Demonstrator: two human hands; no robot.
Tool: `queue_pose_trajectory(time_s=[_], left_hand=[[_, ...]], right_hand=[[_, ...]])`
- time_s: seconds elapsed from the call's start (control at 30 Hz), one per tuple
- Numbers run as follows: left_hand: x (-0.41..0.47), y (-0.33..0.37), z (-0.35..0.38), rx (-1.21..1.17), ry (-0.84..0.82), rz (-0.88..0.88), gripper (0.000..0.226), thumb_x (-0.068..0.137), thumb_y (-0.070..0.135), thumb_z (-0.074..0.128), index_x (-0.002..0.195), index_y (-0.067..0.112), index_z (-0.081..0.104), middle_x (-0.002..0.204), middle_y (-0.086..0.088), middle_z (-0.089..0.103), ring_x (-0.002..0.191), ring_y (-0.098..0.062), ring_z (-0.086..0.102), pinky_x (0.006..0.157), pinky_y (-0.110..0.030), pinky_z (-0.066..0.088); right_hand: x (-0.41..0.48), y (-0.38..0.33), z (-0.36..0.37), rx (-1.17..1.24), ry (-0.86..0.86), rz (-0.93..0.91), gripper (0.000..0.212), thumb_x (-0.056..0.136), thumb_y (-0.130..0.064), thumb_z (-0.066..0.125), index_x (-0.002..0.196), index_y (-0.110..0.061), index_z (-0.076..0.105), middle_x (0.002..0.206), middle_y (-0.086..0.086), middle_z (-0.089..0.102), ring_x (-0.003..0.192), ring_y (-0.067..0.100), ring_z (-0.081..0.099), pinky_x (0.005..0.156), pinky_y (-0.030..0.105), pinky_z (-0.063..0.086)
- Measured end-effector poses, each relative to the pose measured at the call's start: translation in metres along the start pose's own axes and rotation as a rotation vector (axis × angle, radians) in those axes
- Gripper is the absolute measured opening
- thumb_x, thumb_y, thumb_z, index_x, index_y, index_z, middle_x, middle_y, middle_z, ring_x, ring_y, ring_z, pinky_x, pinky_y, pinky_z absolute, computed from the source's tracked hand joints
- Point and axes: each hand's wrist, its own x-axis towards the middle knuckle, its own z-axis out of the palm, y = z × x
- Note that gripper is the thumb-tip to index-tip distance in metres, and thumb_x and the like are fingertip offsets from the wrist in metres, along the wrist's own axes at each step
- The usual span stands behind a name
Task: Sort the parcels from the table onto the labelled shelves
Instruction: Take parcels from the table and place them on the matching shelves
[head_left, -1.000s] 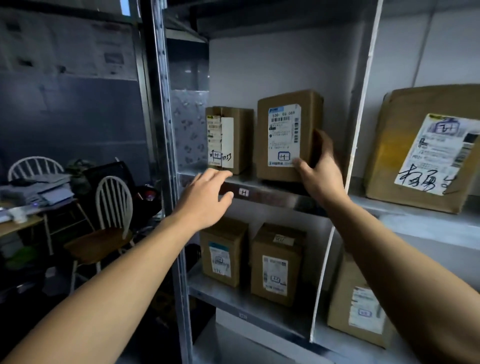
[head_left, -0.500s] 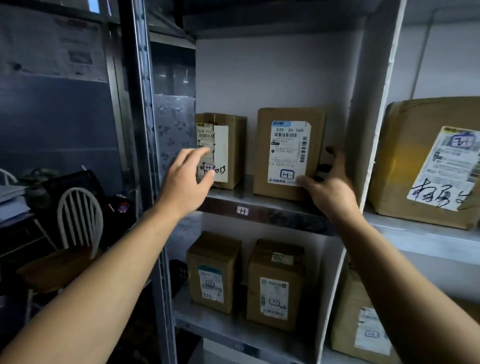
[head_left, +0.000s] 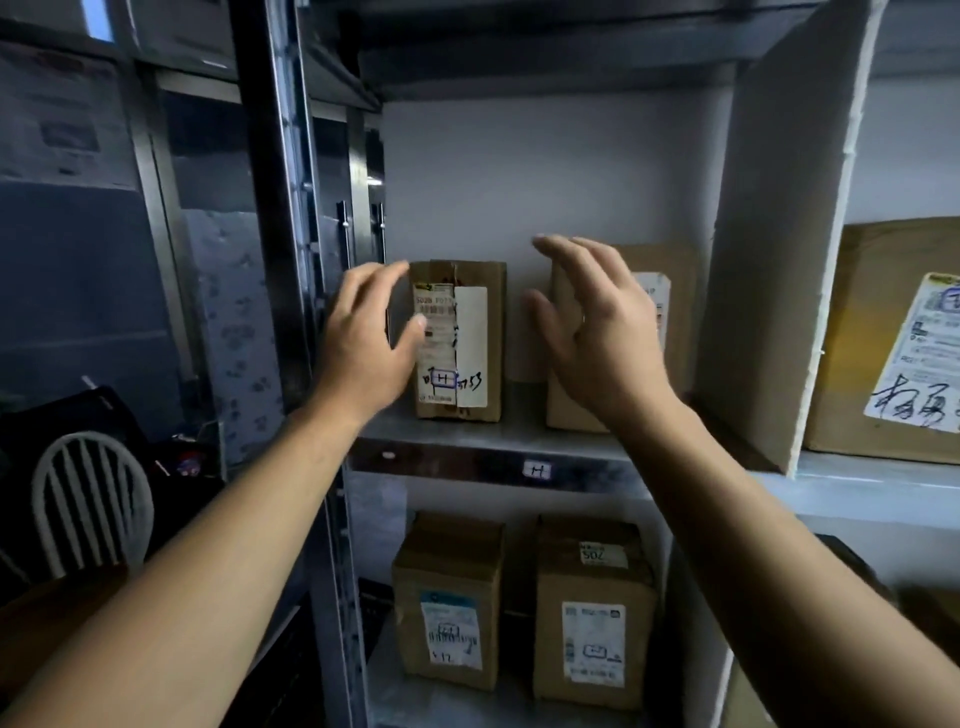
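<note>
Label (head_left: 658, 299) of right parcel (head_left: 681, 338) mostly hidden; large box (head_left: 872, 338) cut by edge.

right hand (head_left: 597, 332) off the right parcel (head_left: 672, 270), left hand (head_left: 363, 343) raised to left parcel (head_left: 470, 338)

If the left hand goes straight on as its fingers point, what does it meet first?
Most likely the narrow box on the shelf marked H: the left hand points at its left front edge. Depth is unclear; it could slip past that side.
</note>
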Motion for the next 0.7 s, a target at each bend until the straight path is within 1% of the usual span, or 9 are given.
queue_pose_trajectory(time_s=[0.07, 0.17, 0.23, 0.33, 0.4, 0.47, 0.53, 0.63, 0.7], left_hand=[[0.006, -0.005, 0.001, -0.015, -0.008, 0.032, 0.052, 0.093, 0.023, 0.06, 0.142, 0.014, 0.043, 0.143, -0.008, 0.039, 0.13, -0.019, 0.039, 0.098, -0.022, 0.03], [0.015, -0.011, 0.004, -0.085, 0.015, 0.037, 0.053, 0.093, 0.02, 0.061, 0.142, 0.013, 0.043, 0.144, -0.009, 0.04, 0.129, -0.013, 0.036, 0.101, -0.022, 0.029], [0.019, -0.013, 0.008, -0.109, 0.027, 0.035, 0.054, 0.092, 0.017, 0.063, 0.142, 0.013, 0.044, 0.142, -0.009, 0.042, 0.13, -0.016, 0.04, 0.104, -0.024, 0.032], [0.025, -0.014, 0.014, -0.158, -0.013, -0.008, 0.055, 0.093, 0.018, 0.062, 0.143, 0.017, 0.042, 0.144, -0.008, 0.039, 0.131, -0.019, 0.041, 0.103, -0.024, 0.033], [0.03, -0.013, 0.018, -0.214, -0.046, -0.07, 0.055, 0.093, 0.021, 0.061, 0.145, 0.021, 0.04, 0.147, -0.004, 0.036, 0.131, -0.018, 0.04, 0.103, -0.026, 0.035], [0.034, -0.013, 0.02, -0.236, -0.069, -0.129, 0.056, 0.094, 0.024, 0.06, 0.145, 0.026, 0.039, 0.149, -0.002, 0.035, 0.132, -0.019, 0.04, 0.1, -0.025, 0.034], [0.035, -0.013, 0.021, -0.244, -0.088, -0.172, 0.054, 0.095, 0.026, 0.059, 0.145, 0.03, 0.038, 0.148, -0.002, 0.038, 0.129, -0.02, 0.043, 0.096, -0.025, 0.034], [0.032, -0.015, 0.021, -0.27, -0.104, -0.151, 0.052, 0.095, 0.025, 0.058, 0.144, 0.027, 0.04, 0.143, -0.005, 0.045, 0.126, -0.021, 0.046, 0.099, -0.028, 0.038], [0.03, -0.017, 0.018, -0.277, -0.072, -0.104, 0.051, 0.094, 0.022, 0.06, 0.143, 0.022, 0.043, 0.141, -0.005, 0.047, 0.126, -0.019, 0.047, 0.099, -0.025, 0.036]], right_hand=[[0.017, -0.014, 0.014, 0.017, -0.083, 0.032, 0.048, 0.096, -0.025, 0.062, 0.142, -0.017, 0.051, 0.141, 0.008, 0.054, 0.127, 0.022, 0.052, 0.099, 0.024, 0.037], [0.036, -0.02, 0.035, 0.002, -0.162, 0.103, 0.05, 0.096, -0.027, 0.063, 0.144, -0.022, 0.05, 0.143, 0.008, 0.051, 0.127, 0.023, 0.051, 0.095, 0.022, 0.035], [0.041, -0.018, 0.048, -0.009, -0.214, 0.175, 0.052, 0.096, -0.028, 0.063, 0.145, -0.025, 0.047, 0.146, 0.008, 0.047, 0.13, 0.024, 0.047, 0.098, 0.025, 0.036], [0.043, -0.013, 0.058, 0.006, -0.216, 0.278, 0.051, 0.097, -0.027, 0.061, 0.146, -0.027, 0.046, 0.146, 0.01, 0.047, 0.131, 0.025, 0.046, 0.103, 0.031, 0.039], [0.045, -0.009, 0.063, 0.029, -0.21, 0.349, 0.049, 0.097, -0.027, 0.06, 0.144, -0.028, 0.047, 0.144, 0.011, 0.05, 0.13, 0.027, 0.048, 0.105, 0.033, 0.04], [0.045, -0.008, 0.067, 0.074, -0.221, 0.417, 0.047, 0.098, -0.025, 0.06, 0.143, -0.029, 0.048, 0.141, 0.011, 0.054, 0.125, 0.028, 0.054, 0.106, 0.039, 0.046], [0.042, -0.009, 0.071, 0.145, -0.235, 0.456, 0.045, 0.098, -0.023, 0.059, 0.142, -0.028, 0.05, 0.137, 0.009, 0.058, 0.12, 0.026, 0.059, 0.101, 0.042, 0.051], [0.038, -0.012, 0.075, 0.163, -0.196, 0.444, 0.042, 0.098, -0.021, 0.06, 0.138, -0.024, 0.053, 0.132, 0.005, 0.063, 0.116, 0.021, 0.061, 0.096, 0.03, 0.051], [0.036, -0.012, 0.077, 0.146, -0.175, 0.422, 0.04, 0.097, -0.022, 0.062, 0.137, -0.024, 0.055, 0.129, 0.005, 0.063, 0.113, 0.021, 0.061, 0.093, 0.027, 0.049]])
